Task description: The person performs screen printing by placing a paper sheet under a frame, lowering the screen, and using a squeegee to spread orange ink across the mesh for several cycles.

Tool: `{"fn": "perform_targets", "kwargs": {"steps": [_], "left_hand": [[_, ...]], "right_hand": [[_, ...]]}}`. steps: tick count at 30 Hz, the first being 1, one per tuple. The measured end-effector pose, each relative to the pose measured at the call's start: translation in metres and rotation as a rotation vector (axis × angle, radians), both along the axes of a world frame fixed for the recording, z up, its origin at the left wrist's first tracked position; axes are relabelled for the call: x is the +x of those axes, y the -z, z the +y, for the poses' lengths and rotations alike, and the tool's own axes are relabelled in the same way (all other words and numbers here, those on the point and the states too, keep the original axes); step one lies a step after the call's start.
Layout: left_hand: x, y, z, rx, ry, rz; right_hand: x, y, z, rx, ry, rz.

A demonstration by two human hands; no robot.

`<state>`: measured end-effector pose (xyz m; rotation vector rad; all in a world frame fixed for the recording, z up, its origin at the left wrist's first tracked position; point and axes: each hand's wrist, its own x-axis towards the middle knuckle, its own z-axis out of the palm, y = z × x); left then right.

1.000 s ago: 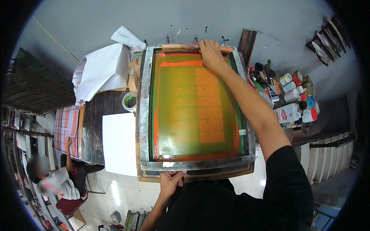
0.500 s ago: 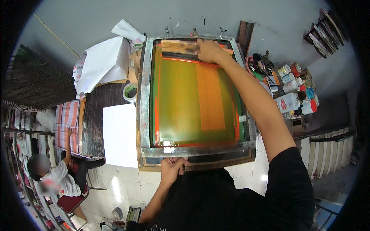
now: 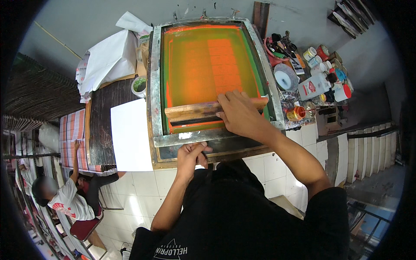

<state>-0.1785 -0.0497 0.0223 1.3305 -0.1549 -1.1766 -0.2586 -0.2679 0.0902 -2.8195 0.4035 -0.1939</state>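
Left hand (image 3: 190,158), lower centre: fingers curled beside one screen-printing frame (image 3: 155,82) (grip unclear). Right hand (image 3: 240,115) clasping one wooden squeegee (image 3: 190,111), centre, on orange-green mesh (image 3: 186,69). Dark tabletop (image 3: 99,138), left; tiled floor (image 3: 145,182), below. Three metal fittings (image 3: 204,14), grey wall (image 3: 294,19), top.

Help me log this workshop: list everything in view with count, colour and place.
screen frame: one, grey, centre
mesh: one, orange-green, inside the frame
squeegee: one, brown, across the mesh
paper sheet: one, white, left of frame
round item: one, white-green, above the sheet
wrapped stack: one, white, upper left
slatted rack: one, dark, far left
containers: many, mixed colours, right
co-worker: one, white shirt, seated lower left
left hand: one, bare, by the frame's near edge
right hand: one, bare, holding the squeegee
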Motion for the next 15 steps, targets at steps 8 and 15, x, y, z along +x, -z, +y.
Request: {"fn": "perform_targets", "kwargs": {"steps": [8, 15], "left_hand": [[0.006, 0.001, 0.009, -0.125, -0.097, 0.461], [0.007, 0.021, 0.012, -0.106, -0.123, 0.524]], "right_hand": [[0.011, -0.013, -0.008, 0.106, 0.02, 0.109], [0.004, 0.01, 0.008, 0.089, -0.036, 0.199]]}}
